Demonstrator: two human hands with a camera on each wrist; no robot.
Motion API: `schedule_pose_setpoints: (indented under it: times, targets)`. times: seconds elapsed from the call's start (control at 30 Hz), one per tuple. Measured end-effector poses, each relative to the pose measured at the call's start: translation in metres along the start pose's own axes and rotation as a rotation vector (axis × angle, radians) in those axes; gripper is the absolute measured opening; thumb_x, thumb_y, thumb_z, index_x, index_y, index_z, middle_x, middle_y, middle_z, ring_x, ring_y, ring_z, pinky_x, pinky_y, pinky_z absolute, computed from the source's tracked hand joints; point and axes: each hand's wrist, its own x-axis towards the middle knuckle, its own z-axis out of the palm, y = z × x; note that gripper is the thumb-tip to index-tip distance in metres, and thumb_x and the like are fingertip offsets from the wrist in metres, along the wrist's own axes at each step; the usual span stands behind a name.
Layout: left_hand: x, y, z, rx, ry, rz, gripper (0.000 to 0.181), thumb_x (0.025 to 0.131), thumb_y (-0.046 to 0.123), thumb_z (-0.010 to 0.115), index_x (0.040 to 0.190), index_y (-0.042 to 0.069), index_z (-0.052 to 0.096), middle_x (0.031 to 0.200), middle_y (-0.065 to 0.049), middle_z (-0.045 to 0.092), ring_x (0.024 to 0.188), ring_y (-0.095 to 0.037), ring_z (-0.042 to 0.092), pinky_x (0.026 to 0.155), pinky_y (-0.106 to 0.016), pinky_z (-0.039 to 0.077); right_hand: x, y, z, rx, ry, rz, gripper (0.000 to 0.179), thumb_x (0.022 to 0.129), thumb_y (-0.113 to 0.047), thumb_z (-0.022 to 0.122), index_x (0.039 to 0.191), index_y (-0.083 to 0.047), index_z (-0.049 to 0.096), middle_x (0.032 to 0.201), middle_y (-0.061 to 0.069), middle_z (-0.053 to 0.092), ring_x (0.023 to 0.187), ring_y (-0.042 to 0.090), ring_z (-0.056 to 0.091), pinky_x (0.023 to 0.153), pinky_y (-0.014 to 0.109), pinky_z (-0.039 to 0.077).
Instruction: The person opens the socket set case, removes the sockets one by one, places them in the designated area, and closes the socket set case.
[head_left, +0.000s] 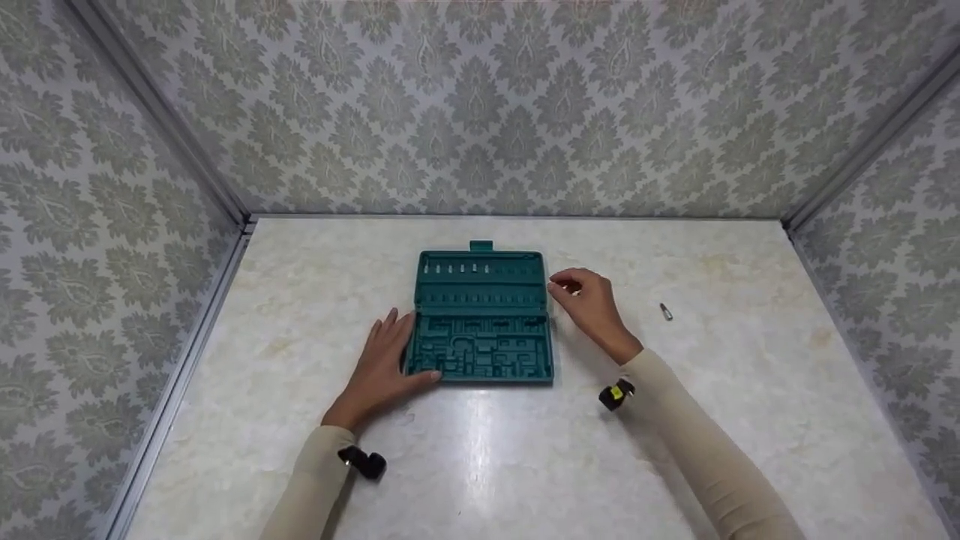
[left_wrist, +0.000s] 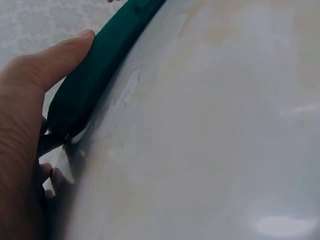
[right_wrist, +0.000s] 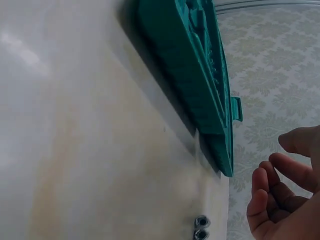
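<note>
The green case [head_left: 480, 286], at the centre of the frame, looks light and stiff, best held by its side walls; the left hand [head_left: 382, 366] rests spread around its lower-left corner, the right hand [head_left: 592, 301], loosely curled, shows nothing held.

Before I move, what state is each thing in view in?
Case: open, lying on the table.
Latch: unfastened, sticking out at the case's far edge.
Six small metal bits: set in the case's far row.
Loose metal: lying right of the case, piece count unclear from above.
Left hand: touching the case's near left corner.
Right hand: beside the case's right edge, fingers loosely curled, holding nothing visible.
</note>
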Motion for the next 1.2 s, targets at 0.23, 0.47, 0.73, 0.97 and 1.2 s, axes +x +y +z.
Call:
schedule_pose_setpoints:
  times: [0.23,0.47,0.73,0.97,1.2]
  targets:
    - [-0.001,-0.002,0.0,0.002,0.002,0.016,0.124,0.087,0.073,0.078,0.177,0.01,0.022,0.182,-0.013,0.025,0.171,-0.034,0.007,0.138,-0.054,0.001,0.018,-0.015,0.022,-0.004,-0.14,-0.064,0.028,0.108,-0.015,0.073,0.128,0.004,0.077,0.116,0.014,0.075,0.103,0.027,0.068,0.093,0.046,0.058]
    - [-0.003,-0.003,0.001,0.006,0.002,0.014,0.125,0.086,0.074,0.078,0.177,0.01,0.022,0.182,-0.013,0.024,0.171,-0.034,0.007,0.138,-0.055,0.002,0.039,-0.022,0.046,-0.008,-0.219,-0.013,0.032,0.109,-0.018,0.073,0.133,0.002,0.075,0.125,0.015,0.073,0.111,0.029,0.069,0.099,0.049,0.059]
    - [0.0,0.0,-0.001,0.012,0.003,0.019,0.123,0.086,0.074,0.077,0.177,0.011,0.022,0.183,-0.012,0.024,0.171,-0.033,0.006,0.138,-0.054,0.001,0.061,-0.019,0.065,-0.035,-0.233,-0.001,0.033,0.106,-0.015,0.076,0.133,0.004,0.074,0.13,0.02,0.069,0.12,0.034,0.068,0.106,0.051,0.057]
    - [0.002,0.0,0.0,0.009,-0.019,-0.013,0.125,0.086,0.078,0.076,0.178,0.017,0.018,0.184,-0.006,0.021,0.172,-0.026,0.002,0.138,-0.049,-0.001,0.068,-0.017,0.074,-0.109,-0.217,-0.06,0.032,0.103,-0.014,0.079,0.129,0.005,0.077,0.125,0.021,0.071,0.118,0.036,0.064,0.109,0.055,0.05]
    - [0.0,0.0,0.0,0.025,-0.013,-0.002,0.125,0.087,0.077,0.076,0.178,0.013,0.02,0.183,-0.01,0.023,0.172,-0.032,0.005,0.138,-0.054,0.0,0.078,-0.001,0.095,-0.13,-0.215,-0.075,0.038,0.104,-0.025,0.079,0.13,0.003,0.078,0.129,0.018,0.071,0.121,0.034,0.062,0.112,0.053,0.049]
